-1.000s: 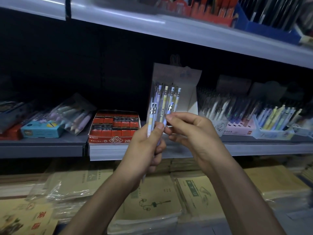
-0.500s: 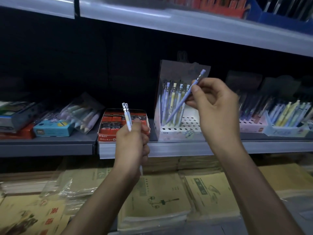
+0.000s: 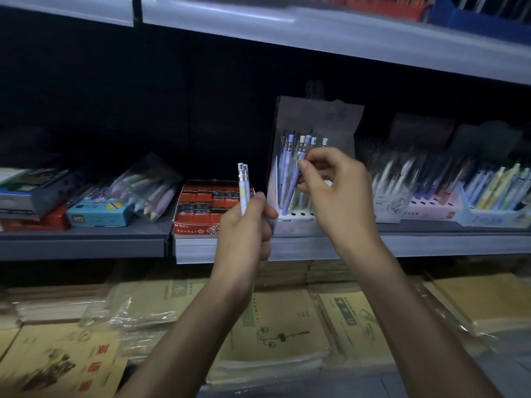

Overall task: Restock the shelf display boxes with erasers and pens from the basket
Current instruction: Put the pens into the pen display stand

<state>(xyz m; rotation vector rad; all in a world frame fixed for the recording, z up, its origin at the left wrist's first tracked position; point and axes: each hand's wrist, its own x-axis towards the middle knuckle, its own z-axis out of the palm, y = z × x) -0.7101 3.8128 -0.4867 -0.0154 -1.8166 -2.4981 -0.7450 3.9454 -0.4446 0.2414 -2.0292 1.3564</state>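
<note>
Two pens [image 3: 243,188] remain in our left hand [image 3: 244,228], which is closed around their lower halves and holds them upright just left of the white pen box [image 3: 290,222]. Our right hand [image 3: 333,191] pinches one lilac pen [image 3: 291,185] between thumb and fingertips, its tip down at the box's holed tray, so we judge this pen is mid-placement. Behind it, several pens already stand in the box, leaning against its tall back card; many holes nearer the front look unfilled. Left of the box sits a red carton of erasers [image 3: 211,205], which looks nearly full. Right of the box, further pen boxes [image 3: 431,205] look well stocked. We cannot see the basket, so what is left there we cannot tell. The pens are slim, pastel, with clipped caps.
</note>
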